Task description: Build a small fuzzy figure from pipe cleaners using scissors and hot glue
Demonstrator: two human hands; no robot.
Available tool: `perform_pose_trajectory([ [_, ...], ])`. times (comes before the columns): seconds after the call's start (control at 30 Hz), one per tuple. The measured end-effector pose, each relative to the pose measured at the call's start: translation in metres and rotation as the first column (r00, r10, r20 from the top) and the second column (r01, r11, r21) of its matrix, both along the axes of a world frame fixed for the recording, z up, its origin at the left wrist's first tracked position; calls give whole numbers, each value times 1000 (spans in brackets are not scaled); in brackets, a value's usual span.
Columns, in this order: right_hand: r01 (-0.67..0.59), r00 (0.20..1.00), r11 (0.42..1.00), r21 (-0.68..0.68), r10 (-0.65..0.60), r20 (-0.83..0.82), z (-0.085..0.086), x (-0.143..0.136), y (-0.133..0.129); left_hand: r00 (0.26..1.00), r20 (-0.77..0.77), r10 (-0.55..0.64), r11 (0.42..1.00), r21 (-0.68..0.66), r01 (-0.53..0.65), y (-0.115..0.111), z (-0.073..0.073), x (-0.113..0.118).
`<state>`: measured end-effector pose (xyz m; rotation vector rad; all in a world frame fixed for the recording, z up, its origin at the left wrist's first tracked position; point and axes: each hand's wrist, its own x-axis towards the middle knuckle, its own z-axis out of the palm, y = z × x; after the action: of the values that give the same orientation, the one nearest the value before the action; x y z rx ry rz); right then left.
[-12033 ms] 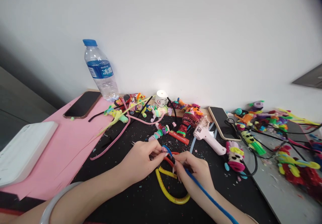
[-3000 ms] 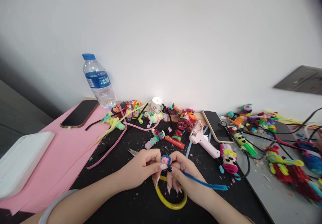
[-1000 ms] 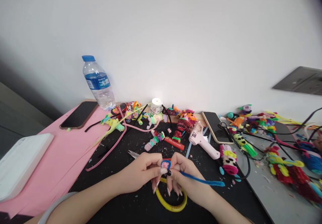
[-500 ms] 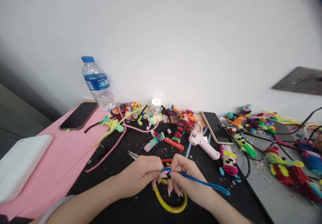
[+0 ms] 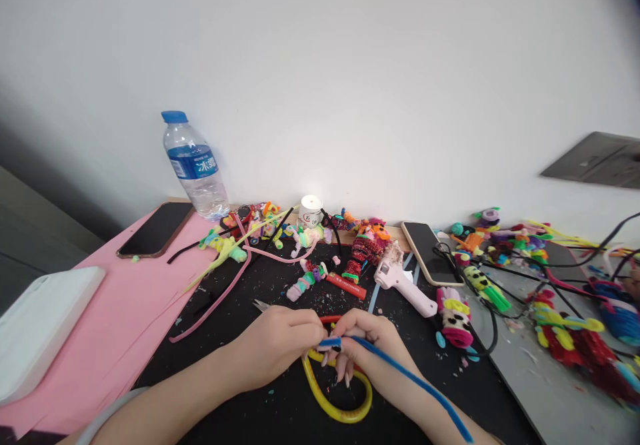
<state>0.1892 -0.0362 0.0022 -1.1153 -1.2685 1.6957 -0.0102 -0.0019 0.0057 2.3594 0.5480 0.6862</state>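
Note:
A blue pipe cleaner [image 5: 415,380] is pinched between the fingertips of my left hand [image 5: 285,340] and my right hand [image 5: 373,346]. Its worked end shows as a short blue piece between the two hands, while its long tail runs over my right palm and wrist to the lower right. Both hands are closed, with the fingertips close together. Right beneath them lie scissors with yellow and red handles [image 5: 340,415]; their blade tip [image 5: 261,305] shows past my left hand. Something small and dark sits at my right fingertips, too small to name.
A pink glue gun [image 5: 405,285], a red stick [image 5: 346,286] and pipe-cleaner figures [image 5: 455,318] lie beyond my hands. Phones [image 5: 157,230] rest left and right. A water bottle [image 5: 195,165] and a paper cup [image 5: 311,212] stand by the wall. Black cables [image 5: 495,332] cross the right side.
The pipe cleaner's tail has swung down towards my right forearm. The small blue loop between my fingers now appears as a flatter, straighter piece. My left hand has shifted slightly.

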Motion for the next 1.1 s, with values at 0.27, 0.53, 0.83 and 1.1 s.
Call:
perform_pose_trajectory([
  [0.27, 9, 1000, 997, 74, -10, 19, 7, 4, 3, 968, 153, 199, 590, -807, 6, -4, 3, 9],
  [0.53, 1, 1000, 996, 92, 1, -16, 11, 4, 3, 946, 228, 228, 419, -901, 116, -2, -1, 10],
  [0.83, -12, 1000, 995, 98, 12, 0, 12, 2, 3, 942, 250, 224, 382, -912, 152, -1, 1, 11],
  [1.1, -35, 999, 992, 120, 31, 30, 11, 4, 2, 944, 242, 224, 389, -910, 140, -2, 0, 13],
])
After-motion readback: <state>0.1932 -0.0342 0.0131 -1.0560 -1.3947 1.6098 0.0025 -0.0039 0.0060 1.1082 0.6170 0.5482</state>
